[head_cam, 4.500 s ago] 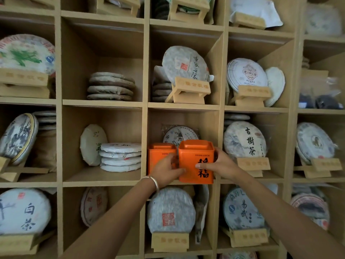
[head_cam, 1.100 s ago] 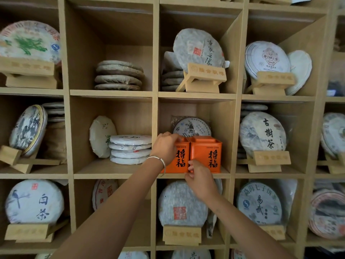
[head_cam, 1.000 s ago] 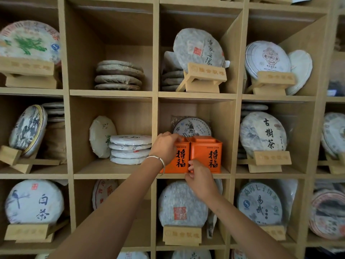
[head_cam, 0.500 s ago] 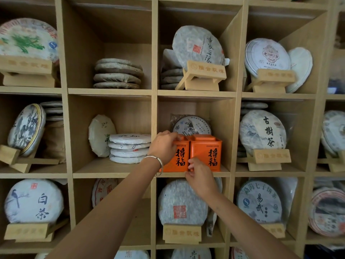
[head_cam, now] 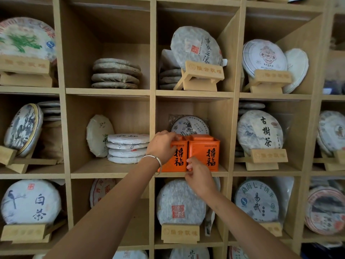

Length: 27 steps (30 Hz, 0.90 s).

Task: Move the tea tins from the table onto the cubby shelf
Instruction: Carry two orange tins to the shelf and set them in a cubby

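Two orange tea tins with black characters stand side by side in the middle cubby of the wooden cubby shelf [head_cam: 194, 94]. My left hand [head_cam: 162, 145], a silver bangle on its wrist, grips the left tin [head_cam: 179, 157] around its upper left corner. My right hand [head_cam: 198, 177] sits below the shelf board's front edge, and its fingertips touch the lower left front of the right tin [head_cam: 207, 154]. Both tins rest upright on the board, touching each other.
A bagged tea cake [head_cam: 189, 126] leans at the back of the same cubby behind the tins. The neighbouring cubbies hold wrapped round tea cakes, some on wooden stands [head_cam: 266, 158], some in flat stacks [head_cam: 127, 148].
4.5 s ago both hands held the right tin in front of the cubby; now both tins stand inside. Over the last second the hands have barely moved.
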Each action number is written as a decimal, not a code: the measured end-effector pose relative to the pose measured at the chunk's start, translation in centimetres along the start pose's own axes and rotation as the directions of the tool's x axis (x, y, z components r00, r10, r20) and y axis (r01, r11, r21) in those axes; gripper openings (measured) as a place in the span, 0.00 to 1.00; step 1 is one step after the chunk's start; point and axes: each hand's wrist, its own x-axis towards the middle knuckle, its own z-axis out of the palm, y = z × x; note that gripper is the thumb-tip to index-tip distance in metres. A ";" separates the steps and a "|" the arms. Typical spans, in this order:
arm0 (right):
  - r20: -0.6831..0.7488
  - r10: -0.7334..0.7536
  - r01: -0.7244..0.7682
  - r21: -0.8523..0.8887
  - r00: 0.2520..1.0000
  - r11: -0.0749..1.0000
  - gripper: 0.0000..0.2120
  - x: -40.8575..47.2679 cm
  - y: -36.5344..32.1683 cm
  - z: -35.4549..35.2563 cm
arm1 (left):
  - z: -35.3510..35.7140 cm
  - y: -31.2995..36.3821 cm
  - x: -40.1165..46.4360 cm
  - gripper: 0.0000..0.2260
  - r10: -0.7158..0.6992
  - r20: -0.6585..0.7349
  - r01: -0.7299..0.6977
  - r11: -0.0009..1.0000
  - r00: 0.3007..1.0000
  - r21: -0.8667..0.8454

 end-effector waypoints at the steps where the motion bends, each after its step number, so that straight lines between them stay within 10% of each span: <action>1: -0.009 -0.005 0.005 0.005 1.000 1.000 0.18 -0.1 0.1 -0.2 | 0.0 0.0 0.0 0.13 0.003 0.002 -0.003 1.000 1.000 -0.002; 10: -0.250 0.060 -0.063 -0.002 0.966 0.998 0.19 -0.8 4.3 -5.6 | -0.4 1.4 0.6 0.16 0.114 -0.019 -0.114 0.993 0.993 -0.009; 27: -0.083 0.192 -0.195 -0.035 0.978 0.980 0.23 -0.5 7.2 -4.5 | 2.9 3.2 1.4 0.15 0.146 0.061 -0.148 0.989 0.987 0.026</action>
